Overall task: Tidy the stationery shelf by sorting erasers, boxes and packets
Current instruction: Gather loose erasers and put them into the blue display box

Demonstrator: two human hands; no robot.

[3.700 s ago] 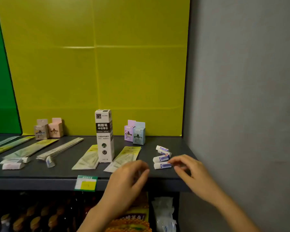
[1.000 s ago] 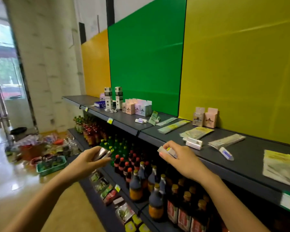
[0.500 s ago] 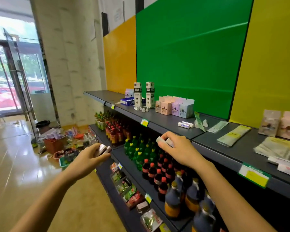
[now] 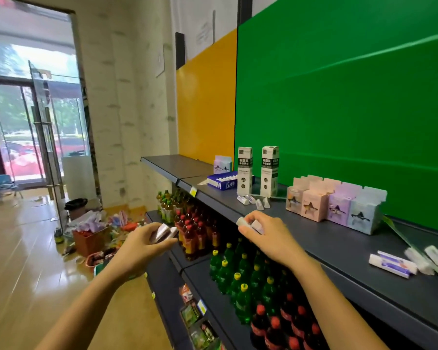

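Now small white erasers (image 4: pixel 248 224) sit clamped in the right hand (image 4: pixel 266 236), raised at the dark shelf's (image 4: pixel 326 246) front edge; the left hand (image 4: pixel 139 245), fingers closed on more erasers (image 4: pixel 163 232), hangs over the aisle. Since a moment ago, both have travelled leftward along the shelf to the two tall white boxes (image 4: pixel 257 170).

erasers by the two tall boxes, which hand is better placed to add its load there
Probably the right hand: it holds erasers over the shelf edge, nearer the loose erasers. The left hand hangs out over the aisle.

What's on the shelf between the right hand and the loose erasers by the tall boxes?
Nothing: in the head view, bare shelf separates right hand from loose erasers.
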